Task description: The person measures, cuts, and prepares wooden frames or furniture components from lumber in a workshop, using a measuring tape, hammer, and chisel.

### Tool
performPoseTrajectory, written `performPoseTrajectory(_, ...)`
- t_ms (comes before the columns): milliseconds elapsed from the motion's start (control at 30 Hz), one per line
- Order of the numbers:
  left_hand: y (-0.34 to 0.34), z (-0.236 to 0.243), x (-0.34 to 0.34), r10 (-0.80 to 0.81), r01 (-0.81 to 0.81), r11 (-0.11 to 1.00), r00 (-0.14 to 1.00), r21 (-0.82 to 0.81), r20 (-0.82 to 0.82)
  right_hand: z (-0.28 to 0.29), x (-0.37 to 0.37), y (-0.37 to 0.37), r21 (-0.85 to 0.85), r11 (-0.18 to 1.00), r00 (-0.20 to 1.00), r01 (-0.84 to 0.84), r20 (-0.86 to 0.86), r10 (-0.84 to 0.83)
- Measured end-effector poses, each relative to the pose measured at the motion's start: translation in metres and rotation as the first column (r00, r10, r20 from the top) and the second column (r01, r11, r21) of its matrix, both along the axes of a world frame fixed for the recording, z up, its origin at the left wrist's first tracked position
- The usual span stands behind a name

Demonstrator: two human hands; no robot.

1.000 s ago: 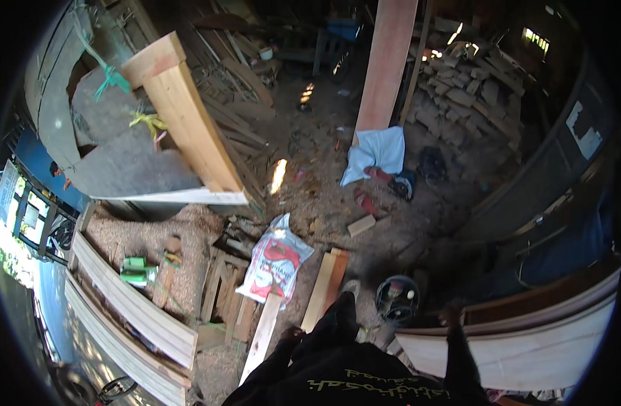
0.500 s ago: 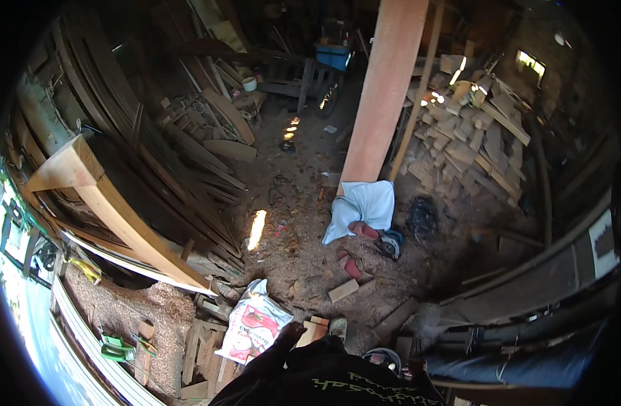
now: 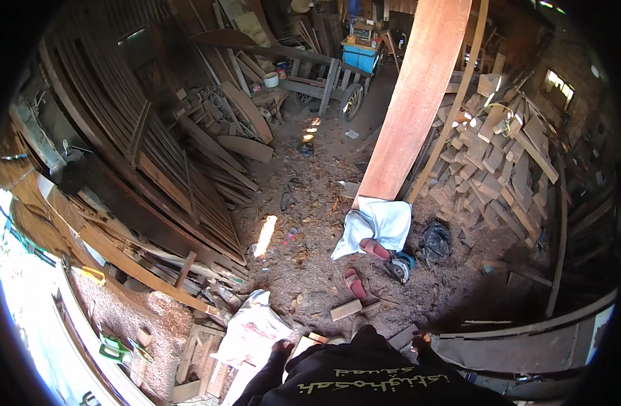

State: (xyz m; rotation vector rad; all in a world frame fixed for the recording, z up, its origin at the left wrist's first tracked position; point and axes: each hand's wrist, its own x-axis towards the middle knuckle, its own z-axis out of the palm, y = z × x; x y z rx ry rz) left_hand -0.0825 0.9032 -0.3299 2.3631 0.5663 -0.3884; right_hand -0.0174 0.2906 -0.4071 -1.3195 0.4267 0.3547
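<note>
My left hand [image 3: 282, 346] hangs low by my side, small and dark in the picture. It is next to a white sack [image 3: 251, 335] and some pale wood blocks [image 3: 304, 346]; whether it touches them I cannot tell, and its fingers do not show clearly. My right hand [image 3: 422, 340] hangs out on the other side, near a long grey panel [image 3: 500, 352]. Its fingers look slightly apart, with nothing visible in them. Ahead on the floor lie a pair of red sandals [image 3: 355, 284] and a circular saw [image 3: 398, 266] beside a white cloth sack [image 3: 385, 220].
A wide reddish plank [image 3: 415, 101] rises from the white cloth sack. Cut wood pieces [image 3: 486, 159] are heaped at the right, with a black bag [image 3: 435, 241] before them. Long boards [image 3: 121, 135] lean at the left. A cart with a blue box [image 3: 359, 58] stands at the back.
The view has shifted, so the far end of the room shows more and the scene looks brighter. My right hand now shows clearly beside my body. The floor things have not visibly moved.
</note>
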Motion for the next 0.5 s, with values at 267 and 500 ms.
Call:
performPoseTrajectory(267, -0.053, 0.024, -0.014, 0.215, -0.186, 0.974, 0.937, 0.129, -0.276, -0.069, 0.156, -0.107, 0.194, 0.979, 0.709, 0.067, -0.699, 0.09)
performPoseTrajectory(500, -0.089, 0.047, 0.044, 0.277, -0.25, 0.956, 0.941, 0.152, -0.194, 0.033, 0.228, -0.041, -0.421, 0.873, 0.903, -0.247, -0.428, 0.049)
